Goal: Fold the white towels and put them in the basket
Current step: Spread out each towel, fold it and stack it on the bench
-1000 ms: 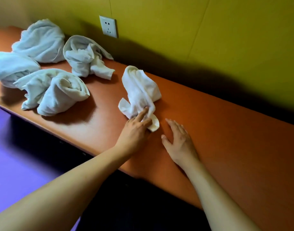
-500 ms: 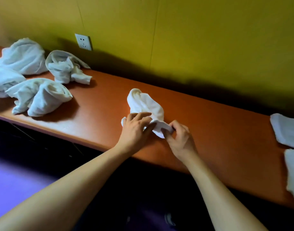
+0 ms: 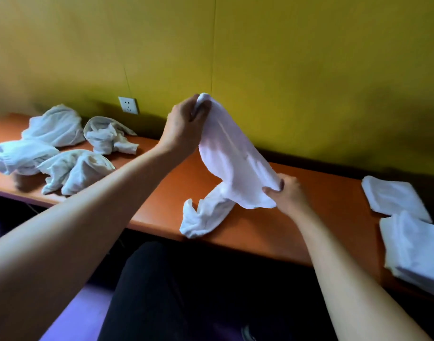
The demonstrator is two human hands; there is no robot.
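Note:
A white towel (image 3: 232, 158) hangs stretched between my two hands above the orange table (image 3: 309, 217). My left hand (image 3: 186, 126) pinches its upper end, raised in front of the wall. Lower and to the right, my right hand (image 3: 283, 193) grips another edge. The towel's loose tail (image 3: 203, 217) droops onto the table near the front edge. Several crumpled white towels (image 3: 70, 171) lie in a heap at the table's left end. Folded white towels (image 3: 412, 244) lie at the right end. No basket is in view.
A yellow-green wall stands right behind the table, with a white socket (image 3: 128, 105) low on it. The table's front edge runs across the view above my dark-clothed legs (image 3: 186, 291). A purple floor (image 3: 75, 316) shows below.
Both hands took hold of the crumpled towel on the table and lifted it. My left hand rose high with one end and the towel opened out. The view swung right.

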